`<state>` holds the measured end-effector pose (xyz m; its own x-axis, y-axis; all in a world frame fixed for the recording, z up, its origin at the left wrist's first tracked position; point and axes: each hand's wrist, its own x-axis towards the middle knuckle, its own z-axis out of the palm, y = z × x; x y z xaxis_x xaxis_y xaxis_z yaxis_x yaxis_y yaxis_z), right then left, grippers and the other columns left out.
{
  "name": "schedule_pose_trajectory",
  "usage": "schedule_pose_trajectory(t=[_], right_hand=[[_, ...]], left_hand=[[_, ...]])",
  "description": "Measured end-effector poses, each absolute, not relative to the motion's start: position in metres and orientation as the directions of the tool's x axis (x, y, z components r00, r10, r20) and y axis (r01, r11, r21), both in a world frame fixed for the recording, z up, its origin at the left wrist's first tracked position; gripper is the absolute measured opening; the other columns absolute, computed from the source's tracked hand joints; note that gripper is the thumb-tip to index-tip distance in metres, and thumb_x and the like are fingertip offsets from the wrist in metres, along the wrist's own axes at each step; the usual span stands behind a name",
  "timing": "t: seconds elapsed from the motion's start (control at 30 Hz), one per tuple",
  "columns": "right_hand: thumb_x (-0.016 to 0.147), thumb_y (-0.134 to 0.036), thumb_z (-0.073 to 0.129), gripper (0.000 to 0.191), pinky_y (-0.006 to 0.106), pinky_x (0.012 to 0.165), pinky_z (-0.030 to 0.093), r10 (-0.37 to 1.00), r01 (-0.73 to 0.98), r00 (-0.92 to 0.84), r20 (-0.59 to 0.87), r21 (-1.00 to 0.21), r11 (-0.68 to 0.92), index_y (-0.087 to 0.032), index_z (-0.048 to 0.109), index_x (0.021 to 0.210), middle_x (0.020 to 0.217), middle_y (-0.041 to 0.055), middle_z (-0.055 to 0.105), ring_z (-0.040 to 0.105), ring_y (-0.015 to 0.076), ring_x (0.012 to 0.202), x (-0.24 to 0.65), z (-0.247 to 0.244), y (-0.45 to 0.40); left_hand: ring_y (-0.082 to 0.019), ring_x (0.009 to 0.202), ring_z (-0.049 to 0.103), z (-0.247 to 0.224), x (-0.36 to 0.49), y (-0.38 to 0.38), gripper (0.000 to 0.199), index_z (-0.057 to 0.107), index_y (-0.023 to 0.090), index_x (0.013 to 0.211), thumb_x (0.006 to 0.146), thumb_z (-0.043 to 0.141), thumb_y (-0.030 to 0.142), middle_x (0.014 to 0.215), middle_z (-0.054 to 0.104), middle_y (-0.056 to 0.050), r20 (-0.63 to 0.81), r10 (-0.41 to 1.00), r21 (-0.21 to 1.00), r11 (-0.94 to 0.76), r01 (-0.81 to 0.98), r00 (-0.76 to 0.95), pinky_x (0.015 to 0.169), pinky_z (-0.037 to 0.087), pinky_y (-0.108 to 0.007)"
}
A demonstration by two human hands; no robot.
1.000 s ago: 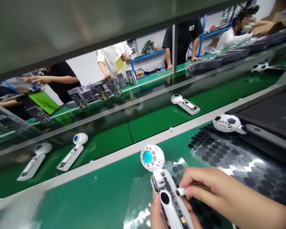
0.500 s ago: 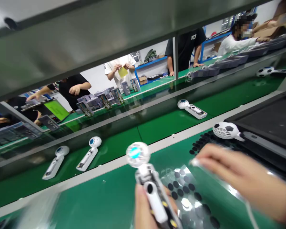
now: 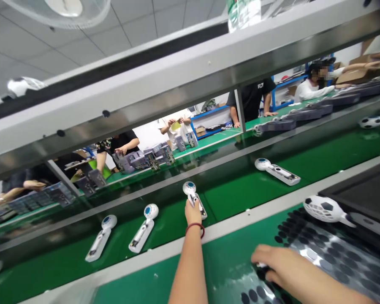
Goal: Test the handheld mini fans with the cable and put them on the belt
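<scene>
My left hand (image 3: 193, 212), with a red band at the wrist, reaches onto the green conveyor belt. Its fingers are closed around the handle of a white handheld fan (image 3: 189, 188), which has a round head with a blue centre and an open-backed handle. My right hand (image 3: 277, 261) is low over the near bench, fingers curled, with a small white plug-like piece (image 3: 261, 265) between them. Under and beside it lies a clear sheet of round black stickers (image 3: 327, 247). Part of that sheet is hidden by the hand.
Two open fans (image 3: 141, 234) (image 3: 99, 242) lie left on the belt, another fan (image 3: 278, 172) to the right. A football-patterned fan (image 3: 326, 209) rests by a black tray (image 3: 364, 185). A metal beam (image 3: 164, 84) crosses above; co-workers stand behind grey boxes (image 3: 142, 160).
My left hand has carried the fan forward from the near bench onto the belt, and its lit blue centre looks dimmer. My right hand has come lower, over the stickers. The view has tilted up.
</scene>
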<state>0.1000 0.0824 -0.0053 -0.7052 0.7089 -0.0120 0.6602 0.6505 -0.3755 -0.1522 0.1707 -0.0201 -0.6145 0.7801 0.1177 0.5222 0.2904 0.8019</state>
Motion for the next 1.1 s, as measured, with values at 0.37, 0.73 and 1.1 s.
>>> schedule_pose_trajectory(t=[0.37,0.73,1.1], right_hand=[[0.056,0.006,0.046,0.045,0.023,0.054,0.038,0.514,0.491,-0.858,0.010,-0.282,0.824,-0.025,0.065,0.083,0.084,-0.0013,0.064,0.064,0.0177,0.064,0.093,-0.039,0.098],[0.053,0.003,0.046,0.029,0.024,0.052,0.025,0.617,0.602,-0.781,-0.094,-0.375,0.705,-0.016,0.062,0.067,0.073,0.0021,0.055,0.056,0.0177,0.062,0.083,-0.026,0.098],[0.074,-0.016,0.052,0.007,0.023,0.070,0.039,0.611,0.384,-0.791,-0.021,-0.795,0.470,-0.020,0.056,0.071,0.079,-0.0004,0.057,0.054,0.0154,0.078,0.114,0.019,0.087]], left_hand=[[-0.026,0.113,0.045,0.024,-0.290,0.078,0.028,0.055,0.013,0.103,0.086,0.049,0.034,0.118,0.051,-0.011,0.020,0.620,0.325,0.738,0.592,-0.784,0.096,0.035,-0.051],[-0.012,0.064,0.056,0.024,-0.267,0.077,0.021,0.055,0.012,0.079,0.082,0.056,0.033,0.071,0.056,0.001,-0.434,0.674,0.752,0.636,0.172,-0.598,0.060,0.049,-0.028],[-0.019,0.067,0.065,0.040,-0.056,-0.016,0.030,0.042,0.019,0.107,0.082,0.054,0.031,0.067,0.063,-0.004,-0.530,0.776,0.735,0.218,-0.642,-0.343,0.062,0.054,-0.033]])
